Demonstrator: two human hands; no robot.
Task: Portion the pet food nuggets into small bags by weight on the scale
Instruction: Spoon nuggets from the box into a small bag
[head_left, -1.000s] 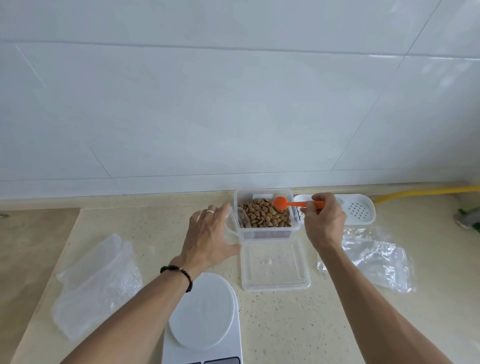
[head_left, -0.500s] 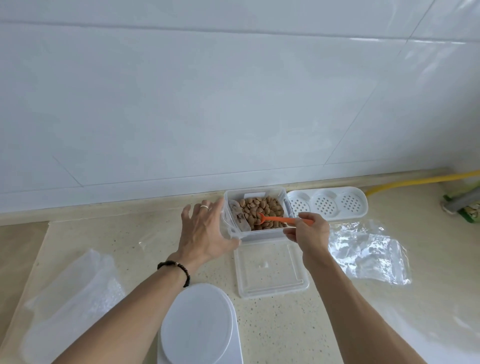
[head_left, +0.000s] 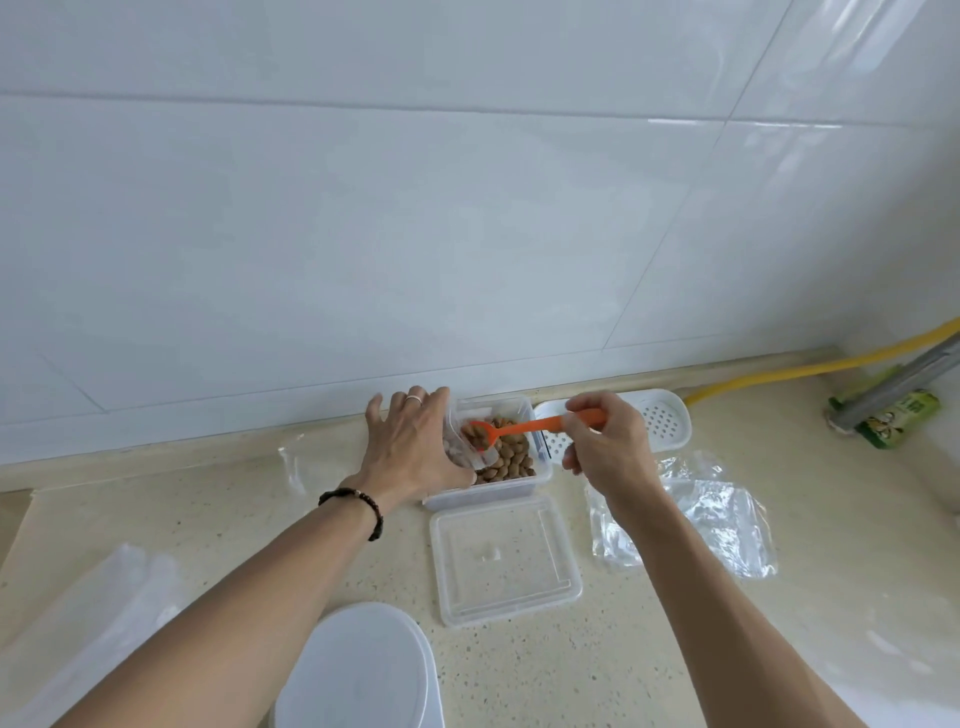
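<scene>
Nuggets (head_left: 506, 457) sit in the clear tub (head_left: 537, 470) at frame centre. Your left hand (head_left: 410, 447) holds a small bag (head_left: 460, 447) at the tub's left wall; your right hand (head_left: 605, 441) pinches the orange scoop (head_left: 519, 430). Tip slowly into the bag's mouth. Since half a second ago, the scoop has lifted, loaded.

A white perforated tray (head_left: 665, 418) sits by the tiled wall (head_left: 467, 208), near a yellow hose (head_left: 810, 368).

Bare forearms, a dark beaded bracelet (head_left: 353, 506) (left wrist), 1 ring (head_left: 414, 398).
</scene>
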